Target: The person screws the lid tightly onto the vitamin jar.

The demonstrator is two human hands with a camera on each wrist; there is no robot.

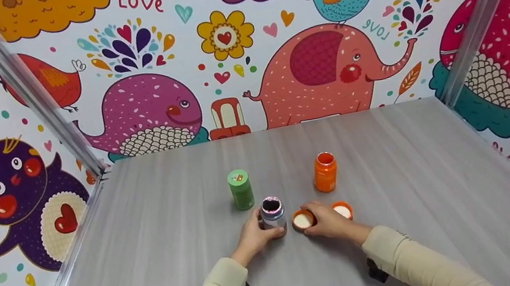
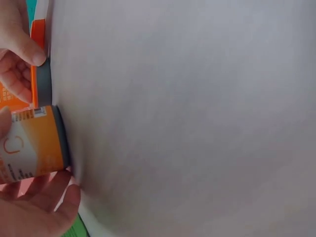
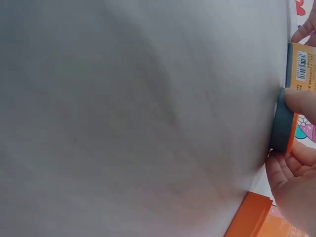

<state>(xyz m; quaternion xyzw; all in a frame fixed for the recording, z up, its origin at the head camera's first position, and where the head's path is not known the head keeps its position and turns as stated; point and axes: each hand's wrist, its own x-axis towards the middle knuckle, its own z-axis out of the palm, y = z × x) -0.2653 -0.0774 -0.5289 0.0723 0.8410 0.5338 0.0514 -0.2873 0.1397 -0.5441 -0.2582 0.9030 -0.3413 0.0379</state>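
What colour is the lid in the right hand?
The lid is dark grey outside with an orange edge, clearest in the right wrist view.

A cartoon-animal mural wall rises behind the far edge of the grey wood-grain tabletop; metal posts flank its far corners.

"LOVE" is lettered on the wall, upper left, and again, mirror-reversed, above the trunk of a cartoon elephant. The jar bears a barcode; its small print is illegible.

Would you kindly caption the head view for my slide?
Left hand grips an uncapped, labelled bottle; right hand holds an upturned lid.
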